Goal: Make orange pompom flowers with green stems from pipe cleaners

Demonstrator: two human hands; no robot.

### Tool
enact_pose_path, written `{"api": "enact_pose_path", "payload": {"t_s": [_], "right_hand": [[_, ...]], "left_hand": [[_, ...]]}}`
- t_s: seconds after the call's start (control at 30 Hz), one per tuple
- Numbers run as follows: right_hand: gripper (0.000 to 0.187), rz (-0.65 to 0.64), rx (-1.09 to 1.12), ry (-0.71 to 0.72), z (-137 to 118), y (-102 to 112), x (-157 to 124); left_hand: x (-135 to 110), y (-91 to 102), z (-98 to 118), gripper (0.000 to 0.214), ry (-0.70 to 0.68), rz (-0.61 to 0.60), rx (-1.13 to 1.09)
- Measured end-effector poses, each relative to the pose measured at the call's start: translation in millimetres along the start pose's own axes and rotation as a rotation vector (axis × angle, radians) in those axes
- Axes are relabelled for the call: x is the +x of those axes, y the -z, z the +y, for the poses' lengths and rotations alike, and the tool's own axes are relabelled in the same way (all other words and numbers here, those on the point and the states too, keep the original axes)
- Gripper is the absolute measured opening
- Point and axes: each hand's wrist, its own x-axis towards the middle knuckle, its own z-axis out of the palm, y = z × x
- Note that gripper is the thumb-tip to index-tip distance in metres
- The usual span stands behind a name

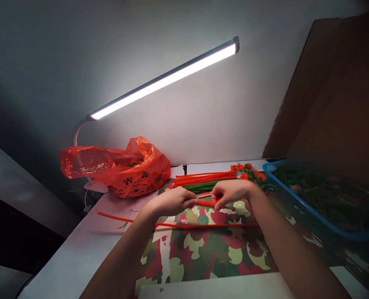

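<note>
Between my two hands is a thin wooden stick (230,207) with an orange-red pipe cleaner (205,204) coiled round it. My left hand (174,201) is closed on the left end of the coil. At the coil's right end, the thumb and fingers of my right hand (232,193) pinch the pipe cleaner against the stick. A long straight red pipe cleaner (184,226) lies across the patterned mat (209,249), nearer to me and below both hands. Just beyond the hands lie a bundle of red pipe cleaners (203,178) and a bundle of green ones (199,187).
Small orange pipe-cleaner flowers (249,171) with green stems lie back right. A blue plastic basket (299,203) of similar pieces stands at right, before a cardboard sheet (333,95). A red plastic bag (140,174) sits back left, under a lit bar lamp (168,79).
</note>
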Motion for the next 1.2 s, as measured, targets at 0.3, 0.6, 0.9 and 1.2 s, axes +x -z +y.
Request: {"api": "enact_pose_path", "payload": {"t_s": [0.3, 0.6, 0.9, 1.2], "right_hand": [[0.014, 0.198, -0.095, -0.101, -9.4, -6.6, 5.0], [0.005, 0.643, -0.271, -0.006, -34.7, -7.4, -8.4], [0.009, 0.980, -0.570, 0.222, -34.3, -8.3, 0.4], [0.007, 1.195, -0.204, 0.277, -23.2, -12.6, 21.4]], "left_hand": [[-1.9, -5.5, 9.6, 0.033, 0.074, 0.126, 0.175], [-8.8, 5.1, 7.1, 0.034, 0.187, 0.315, 0.144], [-9.8, 13.8, -4.2, 0.034, 0.072, 0.391, -0.082], [2.9, 3.9, -1.4, 0.034, 0.231, 0.601, 0.051]]}}
